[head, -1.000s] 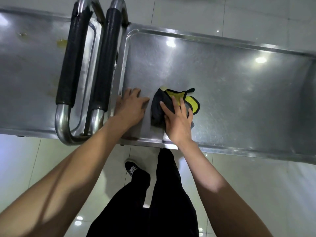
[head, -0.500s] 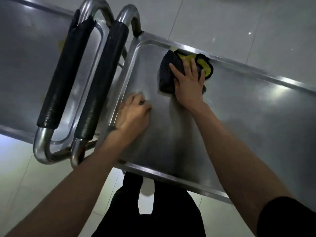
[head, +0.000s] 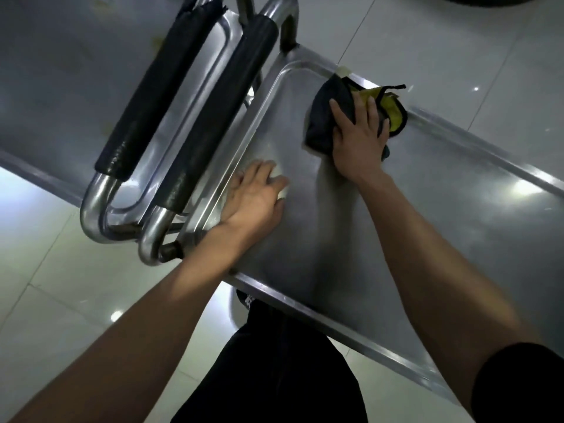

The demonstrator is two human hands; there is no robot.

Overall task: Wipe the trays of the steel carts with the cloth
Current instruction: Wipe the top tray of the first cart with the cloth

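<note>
Steel tray, right hand fingers flat on crumpled dark-yellow cloth, left hand fingers flat

A dark grey cloth with a yellow side and black edging lies on a dull silver steel tray. Two shiny silver cart handles wear black foam sleeves (the tops look frayed). The floor is pale, glossy tile. The person's trousers and sleeve are black.
</note>
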